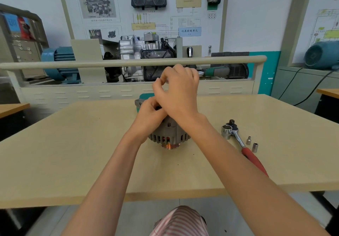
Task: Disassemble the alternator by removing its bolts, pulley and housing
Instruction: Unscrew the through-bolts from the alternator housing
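Left hand [149, 115] grips alternator [169, 134]; right hand [178, 90] curled above, contents hidden.

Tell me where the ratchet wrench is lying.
In the head view the ratchet wrench lies on the table, right of the alternator, with two small sockets just beside its shaft.

Both hands [165, 103] over alternator [169, 134] on table [73, 153]; ratchet [242, 144] right.

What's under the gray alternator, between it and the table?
The alternator sits pulley-down: a coppery grooved pulley shows beneath it, resting on the table. Both hands, left and right, cover its top, so that part is hidden.
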The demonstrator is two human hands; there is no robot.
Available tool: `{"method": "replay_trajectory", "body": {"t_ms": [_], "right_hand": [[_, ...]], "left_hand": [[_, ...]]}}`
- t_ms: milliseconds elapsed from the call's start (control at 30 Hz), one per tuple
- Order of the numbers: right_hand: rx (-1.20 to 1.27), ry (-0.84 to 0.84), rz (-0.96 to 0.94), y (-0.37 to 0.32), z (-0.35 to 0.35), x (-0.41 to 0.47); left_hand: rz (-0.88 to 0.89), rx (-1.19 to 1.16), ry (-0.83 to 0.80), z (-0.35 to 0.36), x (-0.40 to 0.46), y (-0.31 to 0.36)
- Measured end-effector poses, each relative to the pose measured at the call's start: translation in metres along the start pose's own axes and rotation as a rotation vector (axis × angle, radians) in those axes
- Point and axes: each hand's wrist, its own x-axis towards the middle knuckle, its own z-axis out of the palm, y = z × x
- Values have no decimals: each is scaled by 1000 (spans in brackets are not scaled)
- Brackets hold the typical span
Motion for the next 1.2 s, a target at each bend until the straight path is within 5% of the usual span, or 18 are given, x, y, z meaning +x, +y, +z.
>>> {"method": "replay_trajectory", "body": {"t_ms": [300,433,533,733,867,1033,1200], "right_hand": [[864,-256,329,9,-4,20],[1029,-228,393,11,1,21],[791,-195,279,12,1,16],[-228,-101,26,3,-2,1],[-306,-92,19,-5,-3,-10],[30,-113,33,2,-3,-1],[720,-214,237,10,-6,11]], "left_hand": [[50,-19,-85,0,-1,3],[24,-11,-56,1,2,1],[28,-5,-51,1,4,0],[26,30,1,2,2,-1],[35,44,9,1,4,0],[53,34,-7,2,2,1],[94,27,-71,2,0,2]]}}
